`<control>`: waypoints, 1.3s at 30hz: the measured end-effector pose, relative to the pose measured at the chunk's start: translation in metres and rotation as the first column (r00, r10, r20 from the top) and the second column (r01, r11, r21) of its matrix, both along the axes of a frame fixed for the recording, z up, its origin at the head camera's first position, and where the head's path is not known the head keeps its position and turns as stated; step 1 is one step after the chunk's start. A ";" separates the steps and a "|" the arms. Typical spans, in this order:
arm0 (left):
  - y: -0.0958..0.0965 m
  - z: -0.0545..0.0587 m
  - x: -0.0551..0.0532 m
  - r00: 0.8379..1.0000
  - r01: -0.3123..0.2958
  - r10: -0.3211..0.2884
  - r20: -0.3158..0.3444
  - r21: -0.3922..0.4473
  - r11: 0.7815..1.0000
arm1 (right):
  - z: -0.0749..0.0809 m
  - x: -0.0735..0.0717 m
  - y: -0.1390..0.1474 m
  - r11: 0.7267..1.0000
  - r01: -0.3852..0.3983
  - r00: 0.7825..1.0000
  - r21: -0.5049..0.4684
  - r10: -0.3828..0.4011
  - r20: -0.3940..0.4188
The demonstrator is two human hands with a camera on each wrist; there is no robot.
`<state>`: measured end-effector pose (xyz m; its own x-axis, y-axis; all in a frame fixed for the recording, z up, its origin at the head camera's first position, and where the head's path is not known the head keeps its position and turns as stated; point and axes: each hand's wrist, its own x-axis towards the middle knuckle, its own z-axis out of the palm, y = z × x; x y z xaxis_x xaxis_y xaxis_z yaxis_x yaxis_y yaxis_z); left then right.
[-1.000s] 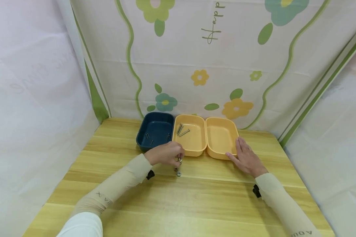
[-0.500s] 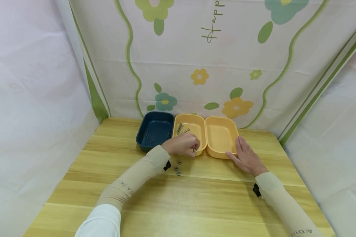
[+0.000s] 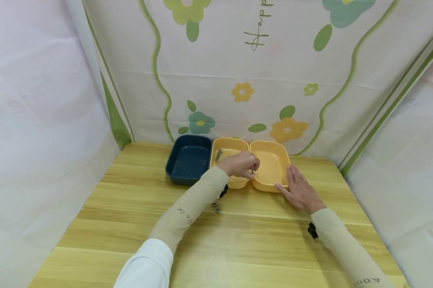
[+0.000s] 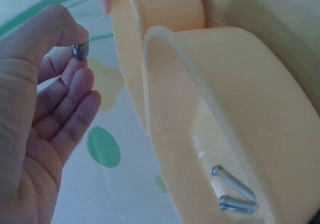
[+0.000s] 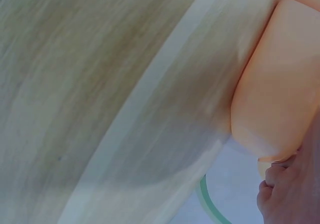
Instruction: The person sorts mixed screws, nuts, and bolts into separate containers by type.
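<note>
My left hand (image 3: pixel 240 164) pinches a metal nut (image 4: pixel 80 50) between thumb and index finger, its other fingers loosely bent. It is over the border between the middle yellow bin (image 3: pixel 236 184) and the right yellow bin (image 3: pixel 271 187). Long bolts (image 3: pixel 218 155) lie in the middle bin, some hidden behind the hand; the left wrist view shows bolts (image 4: pixel 233 183) in there too. With fingers straight, my right hand (image 3: pixel 301 191) rests against the right bin's outer side near its front corner. On the table, nuts (image 3: pixel 217 210) lie beside my left forearm, which partly covers that spot.
A dark blue bin (image 3: pixel 180 181) stands left of the yellow ones, the three side by side, with several small screws (image 3: pixel 204 164) inside. Behind them hangs a flowered cloth (image 3: pixel 209 80). The wooden table (image 3: pixel 245 248) runs between cloth sides.
My left hand has lifted a nut from the group on the table and carried it rightward and away from me, across the middle bin to the right bin's edge. The right hand has stayed in place.
</note>
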<state>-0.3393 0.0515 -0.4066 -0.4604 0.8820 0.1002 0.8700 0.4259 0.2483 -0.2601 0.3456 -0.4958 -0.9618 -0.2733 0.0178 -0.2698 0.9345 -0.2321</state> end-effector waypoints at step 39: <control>-0.081 0.009 0.014 0.960 -0.266 0.259 -0.106 -0.064 0.962 | -0.002 -0.002 -0.001 1.000 0.013 1.000 -0.003 -0.013 0.010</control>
<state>-0.3249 -0.0294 -0.3979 -0.6685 0.7381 0.0916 0.7430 0.6571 0.1272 -0.2619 0.3449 -0.4975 -0.9653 -0.2611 0.0092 -0.2558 0.9370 -0.2378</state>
